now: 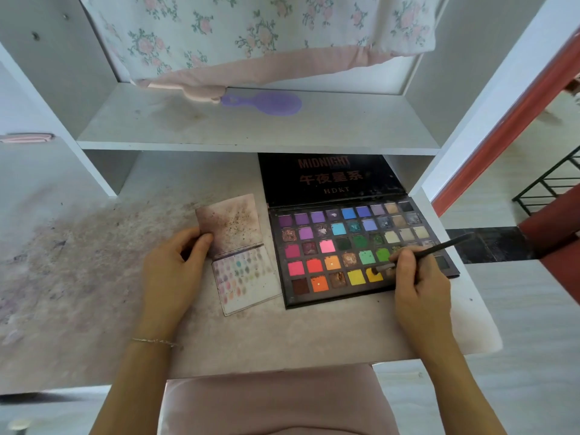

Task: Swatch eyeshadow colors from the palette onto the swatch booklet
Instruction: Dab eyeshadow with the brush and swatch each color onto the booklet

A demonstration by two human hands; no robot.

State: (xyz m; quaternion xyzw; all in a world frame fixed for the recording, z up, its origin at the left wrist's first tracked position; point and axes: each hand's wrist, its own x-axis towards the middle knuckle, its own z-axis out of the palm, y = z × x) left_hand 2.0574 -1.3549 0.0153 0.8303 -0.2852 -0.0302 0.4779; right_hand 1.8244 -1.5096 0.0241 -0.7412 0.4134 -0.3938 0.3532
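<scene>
The right hand (pixel 414 281) pinched the brush (pixel 420 252), tip in a yellow pan (pixel 374 275). The left hand (pixel 175 262) gripped the booklet (pixel 241 246); overloading risked fallout

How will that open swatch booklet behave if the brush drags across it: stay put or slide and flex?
The swatch booklet looks thin and card-like, so probably light and apt to slide on the desk. Its upper leaf seems slightly raised, so it may flex. The left hand grips its left edge, which should steady it.
</scene>
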